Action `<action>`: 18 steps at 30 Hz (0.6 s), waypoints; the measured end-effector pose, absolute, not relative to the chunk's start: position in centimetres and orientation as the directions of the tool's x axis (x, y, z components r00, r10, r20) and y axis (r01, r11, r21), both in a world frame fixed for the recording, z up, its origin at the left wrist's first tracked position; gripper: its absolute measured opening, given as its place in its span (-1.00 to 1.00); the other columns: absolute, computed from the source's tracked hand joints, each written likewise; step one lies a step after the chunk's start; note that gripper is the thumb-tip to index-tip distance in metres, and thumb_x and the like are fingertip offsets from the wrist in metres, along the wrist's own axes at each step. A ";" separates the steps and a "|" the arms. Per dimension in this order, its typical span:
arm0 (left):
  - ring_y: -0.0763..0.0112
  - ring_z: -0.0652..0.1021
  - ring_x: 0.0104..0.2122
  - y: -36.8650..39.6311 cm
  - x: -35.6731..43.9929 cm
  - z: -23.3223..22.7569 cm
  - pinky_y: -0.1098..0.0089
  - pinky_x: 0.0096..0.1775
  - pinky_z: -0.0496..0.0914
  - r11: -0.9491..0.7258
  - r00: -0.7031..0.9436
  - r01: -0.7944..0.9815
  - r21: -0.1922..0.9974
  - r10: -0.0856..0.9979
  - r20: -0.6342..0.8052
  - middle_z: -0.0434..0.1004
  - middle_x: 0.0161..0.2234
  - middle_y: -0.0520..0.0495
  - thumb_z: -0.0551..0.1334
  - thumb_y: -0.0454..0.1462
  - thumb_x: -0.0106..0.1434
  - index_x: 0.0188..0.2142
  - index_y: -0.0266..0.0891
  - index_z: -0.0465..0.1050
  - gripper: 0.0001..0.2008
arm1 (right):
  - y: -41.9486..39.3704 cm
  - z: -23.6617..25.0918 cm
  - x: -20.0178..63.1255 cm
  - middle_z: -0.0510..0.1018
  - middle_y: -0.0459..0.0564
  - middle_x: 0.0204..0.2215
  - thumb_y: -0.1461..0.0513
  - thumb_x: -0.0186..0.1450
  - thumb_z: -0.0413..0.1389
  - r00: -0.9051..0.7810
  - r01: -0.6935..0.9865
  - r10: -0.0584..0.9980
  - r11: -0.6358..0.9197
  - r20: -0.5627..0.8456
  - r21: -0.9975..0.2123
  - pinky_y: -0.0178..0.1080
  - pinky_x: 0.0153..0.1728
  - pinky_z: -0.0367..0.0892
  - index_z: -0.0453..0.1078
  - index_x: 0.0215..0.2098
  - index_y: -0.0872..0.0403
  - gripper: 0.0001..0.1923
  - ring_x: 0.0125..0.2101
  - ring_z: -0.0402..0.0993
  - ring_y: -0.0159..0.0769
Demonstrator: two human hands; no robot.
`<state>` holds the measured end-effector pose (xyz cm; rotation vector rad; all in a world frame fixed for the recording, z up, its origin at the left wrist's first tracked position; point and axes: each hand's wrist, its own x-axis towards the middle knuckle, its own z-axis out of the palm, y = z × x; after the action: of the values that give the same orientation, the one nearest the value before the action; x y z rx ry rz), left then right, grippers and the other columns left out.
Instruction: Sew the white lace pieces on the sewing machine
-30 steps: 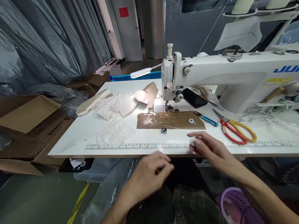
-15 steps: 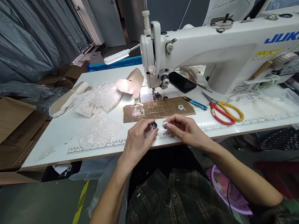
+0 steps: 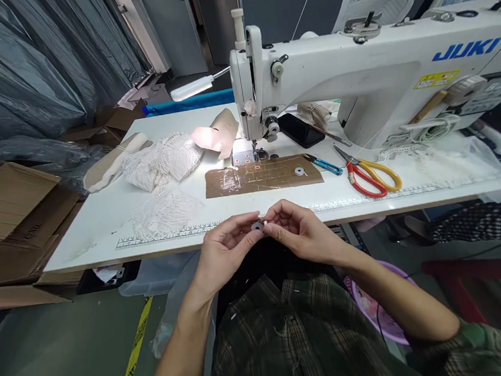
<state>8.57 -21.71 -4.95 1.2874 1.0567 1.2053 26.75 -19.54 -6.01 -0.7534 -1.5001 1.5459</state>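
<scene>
Bobbin (image 3: pixel 258 226), small and round and made of metal, sits between both hands at the near edge of the white table (image 3: pixel 103 226). Left hand (image 3: pixel 225 252) pinches it with curled fingers. Right hand (image 3: pixel 301 233) is curled too, its fingertips touching the same little piece. Behind them stand the sewing machine (image 3: pixel 355 83), a brown card (image 3: pixel 260 176), and red and yellow scissors (image 3: pixel 371 176).
</scene>
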 end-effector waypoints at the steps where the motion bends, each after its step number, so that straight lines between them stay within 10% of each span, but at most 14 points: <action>1: 0.41 0.64 -0.20 -21.9 8.5 -5.0 0.44 -0.09 0.52 -0.050 0.087 -0.072 0.996 0.995 0.056 0.66 -0.22 -0.04 0.45 -0.31 0.11 -0.14 -0.20 0.55 -0.70 | -19.7 -6.0 26.9 0.41 -0.14 -0.38 0.14 0.31 0.22 -0.481 -0.123 0.865 0.094 0.142 -0.988 -0.35 -0.41 0.29 0.33 -0.17 0.04 -0.78 -0.42 0.32 -0.45; 8: 0.46 0.61 -0.30 -22.6 8.2 -5.1 0.48 -0.15 0.49 0.028 0.053 -0.191 0.981 0.998 -0.018 0.66 -0.26 -0.08 0.49 -0.28 0.05 -0.26 -0.26 0.52 -0.72 | -20.2 -5.3 28.0 0.40 -0.11 -0.44 0.26 0.36 0.12 -0.424 0.191 0.855 0.408 0.300 -0.893 -0.31 -0.47 0.16 0.42 -0.29 0.08 -0.94 -0.47 0.24 -0.43; 18: 0.39 0.59 -0.23 -23.3 8.4 -6.0 0.42 -0.16 0.51 0.059 -0.024 -0.249 0.967 0.997 -0.067 0.63 -0.26 -0.06 0.47 -0.22 0.07 -0.21 -0.22 0.60 -0.72 | -20.0 -5.4 27.3 0.37 -0.07 -0.41 0.10 0.36 0.13 -0.346 0.066 0.896 0.321 0.280 -0.945 -0.27 -0.45 0.19 0.40 -0.31 0.04 -0.82 -0.41 0.27 -0.35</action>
<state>8.44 -23.30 -5.96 0.9625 1.0748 1.2940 27.31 -20.01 -5.44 -0.8775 -1.6766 1.1435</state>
